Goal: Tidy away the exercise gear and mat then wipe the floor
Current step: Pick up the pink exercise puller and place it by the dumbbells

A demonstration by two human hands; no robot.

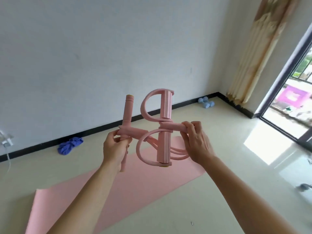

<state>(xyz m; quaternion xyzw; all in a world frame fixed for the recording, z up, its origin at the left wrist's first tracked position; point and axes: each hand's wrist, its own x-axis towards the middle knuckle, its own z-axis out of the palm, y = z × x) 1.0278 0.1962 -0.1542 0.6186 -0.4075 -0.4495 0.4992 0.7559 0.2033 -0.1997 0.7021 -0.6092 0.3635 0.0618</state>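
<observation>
I hold a pink pedal resistance puller (164, 132) up in front of me, its foam handle, foot loops and elastic tubes bunched together. My left hand (114, 149) grips the foam handle bar and the folded tubes at the left. My right hand (195, 141) curls its fingers over the wrapped tubes at the right end. Below, a pink exercise mat (118, 191) lies unrolled flat on the pale tiled floor. A pair of light blue dumbbells (206, 102) sits by the far wall's corner. A crumpled blue-purple cloth (70, 145) lies on the floor by the black skirting.
A white wall with black skirting (101, 129) runs behind. A beige curtain (258, 53) hangs at the right beside an open glass sliding door (287, 92). A white cable and plug (6, 142) are at the left wall. A dark object (304, 186) lies at the right edge.
</observation>
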